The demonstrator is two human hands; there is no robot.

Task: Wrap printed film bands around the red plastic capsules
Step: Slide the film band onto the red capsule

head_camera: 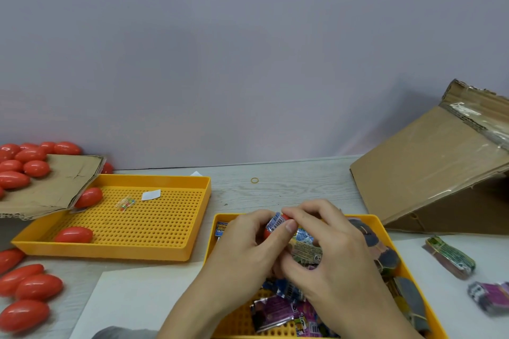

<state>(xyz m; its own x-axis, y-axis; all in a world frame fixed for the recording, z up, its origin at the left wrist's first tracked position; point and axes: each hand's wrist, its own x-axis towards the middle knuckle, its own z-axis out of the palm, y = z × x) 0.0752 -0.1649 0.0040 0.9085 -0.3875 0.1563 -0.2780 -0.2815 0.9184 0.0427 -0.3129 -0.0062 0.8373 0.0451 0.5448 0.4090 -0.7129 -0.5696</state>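
Both hands meet over the near tray; the left hand (242, 242) curls round a red plastic egg-shaped capsule (268, 231), steadying it from below and behind, while the right hand (325, 245) pinches a printed film band (276, 221) against the capsule's top with thumb and forefinger, likely so the film can be drawn tight round the shell; how far the band has gone round I cannot tell, the fingers cover it. They work directly above the near yellow perforated plastic tray (385, 231), which holds loose printed bands and wrapped pieces, so supply and finished work sit right under the fingers; to the left lies a second yellow perforated tray (192, 228) with two bare red capsules (73, 234) in it, a feed close at reach; more unwrapped red capsules (27, 289) lie on the desk (289, 187) at the left edge and on a torn cardboard flap (63, 181); a bundled stack of printed bands (451, 256) waits at the right, near a tilted brown cardboard box (429, 168).
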